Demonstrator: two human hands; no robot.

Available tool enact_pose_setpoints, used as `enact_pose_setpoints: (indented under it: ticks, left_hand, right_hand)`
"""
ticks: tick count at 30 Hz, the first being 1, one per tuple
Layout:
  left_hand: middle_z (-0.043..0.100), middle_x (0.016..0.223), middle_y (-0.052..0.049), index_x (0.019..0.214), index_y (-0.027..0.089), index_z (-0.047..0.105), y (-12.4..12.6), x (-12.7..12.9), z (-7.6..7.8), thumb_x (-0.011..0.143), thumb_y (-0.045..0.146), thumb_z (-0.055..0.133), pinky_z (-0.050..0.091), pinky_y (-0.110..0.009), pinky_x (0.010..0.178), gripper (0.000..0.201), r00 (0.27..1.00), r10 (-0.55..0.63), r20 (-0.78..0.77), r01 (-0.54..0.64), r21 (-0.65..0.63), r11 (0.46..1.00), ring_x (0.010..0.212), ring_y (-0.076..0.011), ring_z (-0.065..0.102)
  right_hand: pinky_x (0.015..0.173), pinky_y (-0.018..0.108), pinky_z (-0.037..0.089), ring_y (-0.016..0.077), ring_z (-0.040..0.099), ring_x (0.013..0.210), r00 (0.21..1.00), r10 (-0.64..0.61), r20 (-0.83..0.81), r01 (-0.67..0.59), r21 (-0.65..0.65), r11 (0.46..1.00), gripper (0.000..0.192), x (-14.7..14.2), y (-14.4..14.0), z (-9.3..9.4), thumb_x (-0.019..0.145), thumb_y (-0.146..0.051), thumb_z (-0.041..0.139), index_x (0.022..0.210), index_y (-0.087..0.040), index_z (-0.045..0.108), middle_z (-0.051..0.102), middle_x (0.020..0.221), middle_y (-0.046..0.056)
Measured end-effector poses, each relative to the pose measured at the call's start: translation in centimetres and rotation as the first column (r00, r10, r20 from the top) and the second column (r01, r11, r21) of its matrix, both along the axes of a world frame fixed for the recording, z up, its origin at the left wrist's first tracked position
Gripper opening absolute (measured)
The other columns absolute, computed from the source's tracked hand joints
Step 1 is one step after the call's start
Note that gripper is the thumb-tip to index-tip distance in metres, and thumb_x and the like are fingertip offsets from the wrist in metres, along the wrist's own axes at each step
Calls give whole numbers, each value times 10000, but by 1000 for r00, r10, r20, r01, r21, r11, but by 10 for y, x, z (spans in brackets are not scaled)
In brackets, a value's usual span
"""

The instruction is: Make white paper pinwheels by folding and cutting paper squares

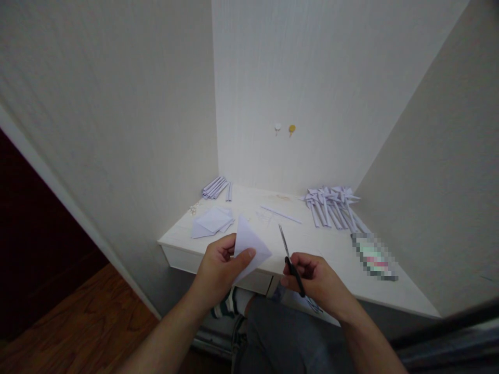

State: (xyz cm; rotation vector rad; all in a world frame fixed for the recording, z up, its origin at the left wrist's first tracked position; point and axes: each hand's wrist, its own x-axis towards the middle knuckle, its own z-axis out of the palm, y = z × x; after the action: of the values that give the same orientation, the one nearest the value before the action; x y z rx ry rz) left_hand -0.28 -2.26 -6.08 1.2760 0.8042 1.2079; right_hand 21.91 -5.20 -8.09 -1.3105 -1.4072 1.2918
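Observation:
My left hand [223, 266] pinches a folded sheet of white paper [249, 245], thumb on top, with one pointed corner turned to the right. A pair of scissors [291, 270] with black handles is held in my right hand [312, 278], a short way to the right of the paper. The blades point up and away and look closed or nearly so; they do not touch the paper. Just beyond my left hand, several flat paper pieces [212, 222] lie stacked on the white desk [397, 296].
Rolled paper tubes [214, 187] lie at the back left. Paper pinwheels on sticks [331, 205] are heaped at the back right, near a blurred-out object [375, 257]. A thin paper stick [281, 214] lies mid-desk. Two hooks [292, 130] are on the back wall; side walls enclose the desk.

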Motion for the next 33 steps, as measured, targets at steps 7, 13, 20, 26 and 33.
enact_pose_setpoints:
  ticks: [7,13,20,26,33]
  left_hand:
    - [718,765,-47,859,156,735,1,0,-2,708,379,811,502,-278,615,280,999,-15,-49,16,22,1000,683,-183,631]
    - [691,730,-30,780,172,728,-4,2,6,727,424,789,483,-264,579,264,997,-14,-76,15,6,1000,639,-167,600]
    - [714,766,-50,815,175,728,-11,6,7,702,483,807,507,-283,604,338,1000,-10,-13,9,-54,999,685,-192,626]
    - [668,698,-25,769,168,694,-13,5,6,718,467,804,483,-269,576,322,1000,13,23,-11,-65,998,658,-178,609]
    - [645,672,-15,751,159,697,-12,7,3,737,469,788,456,-263,558,323,999,49,-18,-50,-26,998,632,-164,578]
  right_hand:
    - [503,232,292,93,377,540,995,87,44,-88,13,996,413,1,-11,10,620,-434,887,667,-183,562,498,581,-58]
    - [554,258,350,136,443,601,976,138,167,-149,56,987,352,-1,-20,20,675,-465,833,703,-187,620,544,619,-20]
    - [584,269,354,142,439,623,979,135,152,-146,63,987,391,-9,-22,19,676,-514,827,702,-187,615,560,641,-13]
    - [551,258,314,128,413,596,981,139,136,-141,9,990,371,-12,-23,14,650,-440,854,681,-189,583,533,618,-31]
    - [538,257,311,129,396,596,980,125,156,-130,25,991,358,-14,-23,14,672,-449,813,662,-194,562,501,611,-31]
